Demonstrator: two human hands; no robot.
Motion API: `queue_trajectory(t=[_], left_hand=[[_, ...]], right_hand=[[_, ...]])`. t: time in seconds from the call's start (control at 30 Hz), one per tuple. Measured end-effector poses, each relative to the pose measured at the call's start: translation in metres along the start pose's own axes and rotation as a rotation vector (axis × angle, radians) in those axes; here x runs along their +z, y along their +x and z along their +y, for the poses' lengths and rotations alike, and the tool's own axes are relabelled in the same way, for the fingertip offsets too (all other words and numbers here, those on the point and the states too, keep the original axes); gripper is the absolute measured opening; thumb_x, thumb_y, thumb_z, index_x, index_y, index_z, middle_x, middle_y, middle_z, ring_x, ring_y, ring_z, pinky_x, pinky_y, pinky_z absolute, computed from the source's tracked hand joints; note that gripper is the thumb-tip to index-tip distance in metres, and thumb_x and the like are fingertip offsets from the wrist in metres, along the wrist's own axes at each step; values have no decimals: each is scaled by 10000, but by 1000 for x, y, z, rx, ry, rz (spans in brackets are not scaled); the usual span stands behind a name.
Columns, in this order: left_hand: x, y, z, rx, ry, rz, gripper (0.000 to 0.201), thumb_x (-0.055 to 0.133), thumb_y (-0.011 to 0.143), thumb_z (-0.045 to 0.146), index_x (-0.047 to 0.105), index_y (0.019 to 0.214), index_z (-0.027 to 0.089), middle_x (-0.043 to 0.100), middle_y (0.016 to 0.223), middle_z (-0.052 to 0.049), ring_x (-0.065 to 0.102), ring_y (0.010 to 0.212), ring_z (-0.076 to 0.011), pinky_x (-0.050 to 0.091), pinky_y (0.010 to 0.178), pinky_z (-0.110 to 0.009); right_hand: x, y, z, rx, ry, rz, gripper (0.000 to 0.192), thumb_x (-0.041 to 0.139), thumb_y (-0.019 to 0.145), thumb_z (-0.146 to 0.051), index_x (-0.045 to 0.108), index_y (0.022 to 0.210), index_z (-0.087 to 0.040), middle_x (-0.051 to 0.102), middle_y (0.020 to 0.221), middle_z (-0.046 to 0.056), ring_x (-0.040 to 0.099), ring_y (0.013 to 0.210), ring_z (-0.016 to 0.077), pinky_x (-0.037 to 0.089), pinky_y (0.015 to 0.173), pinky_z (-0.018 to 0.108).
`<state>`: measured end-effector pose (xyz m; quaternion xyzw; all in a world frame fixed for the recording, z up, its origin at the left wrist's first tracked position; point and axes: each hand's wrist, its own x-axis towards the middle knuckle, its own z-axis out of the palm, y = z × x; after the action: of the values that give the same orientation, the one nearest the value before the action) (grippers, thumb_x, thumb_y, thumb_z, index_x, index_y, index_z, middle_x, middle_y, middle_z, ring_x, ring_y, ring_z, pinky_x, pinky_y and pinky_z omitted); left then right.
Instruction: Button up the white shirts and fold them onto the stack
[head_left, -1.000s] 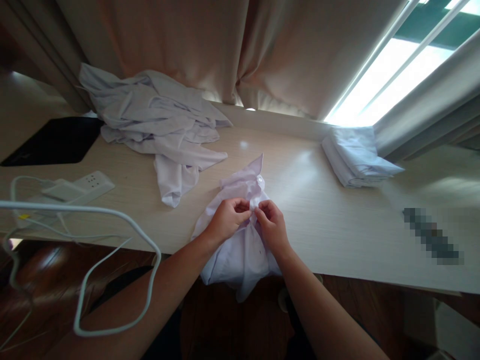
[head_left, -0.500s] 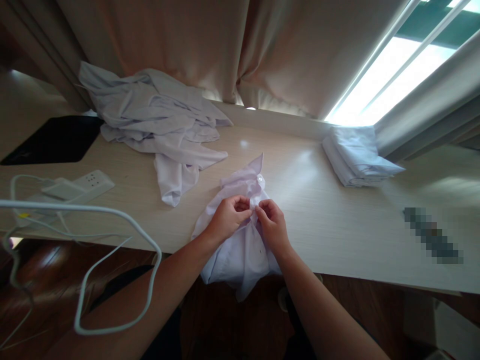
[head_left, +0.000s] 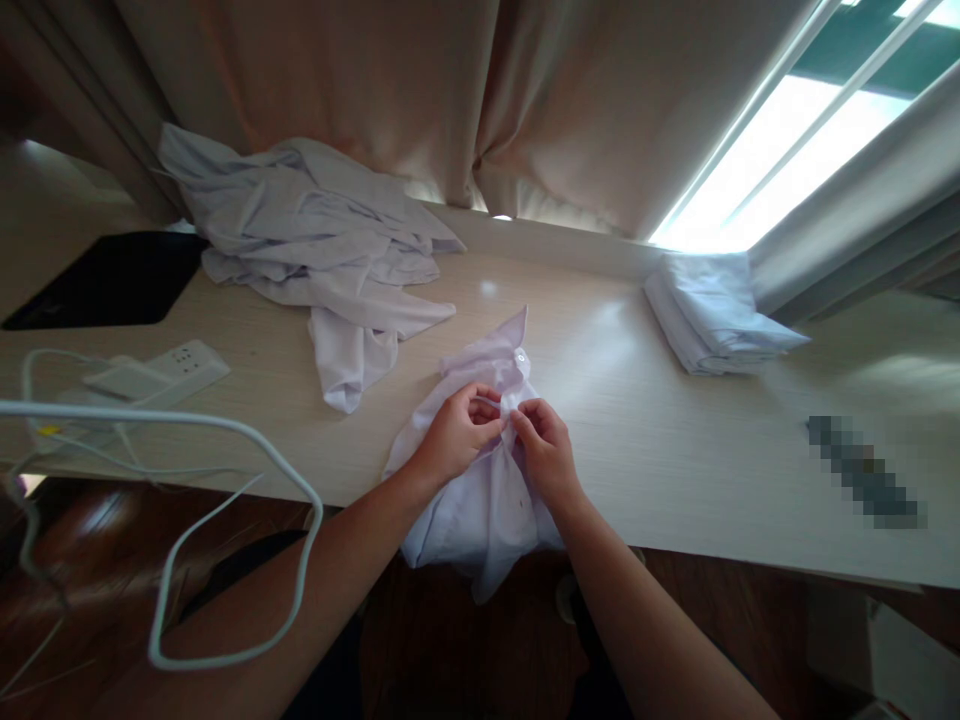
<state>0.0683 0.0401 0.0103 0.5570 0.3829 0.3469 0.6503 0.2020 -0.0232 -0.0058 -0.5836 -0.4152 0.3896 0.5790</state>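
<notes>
Pale wood-grain table point(head_left: 660, 460), seen from beside it.
A crumpled white pile point(head_left: 322, 230) lies toward the back edge, left of middle, beside a black mat point(head_left: 105, 285); a power strip point(head_left: 187, 365) sits near the front edge, left. Over right, a folded stack point(head_left: 709, 310) by the back edge, a blurred dark thing point(head_left: 862, 472) nearer the front. A white shirt point(head_left: 480, 510) droops over the front edge.

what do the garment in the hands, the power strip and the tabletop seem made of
Garment: thin matte cloth, perhaps cotton blend; it creases softly and droops over the edge. Power strip: probably smooth hard plastic, with crisp moulded edges. Tabletop: perhaps wood or laminate, satin, with fine grain and glare.
</notes>
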Motion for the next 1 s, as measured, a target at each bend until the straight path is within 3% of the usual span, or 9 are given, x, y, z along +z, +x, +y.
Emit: queue_trajectory(t=[1.0], left_hand=[[2, -1, 0, 44, -16, -21, 302, 718, 733, 175, 544, 979, 169, 619, 802, 1, 593, 695, -106, 458, 622, -213]], right_hand=[[-1, 2, 3, 21, 49, -17, 182, 615, 889, -367, 558, 817, -211, 507, 695, -42, 441, 628, 119, 353, 588, 263]])
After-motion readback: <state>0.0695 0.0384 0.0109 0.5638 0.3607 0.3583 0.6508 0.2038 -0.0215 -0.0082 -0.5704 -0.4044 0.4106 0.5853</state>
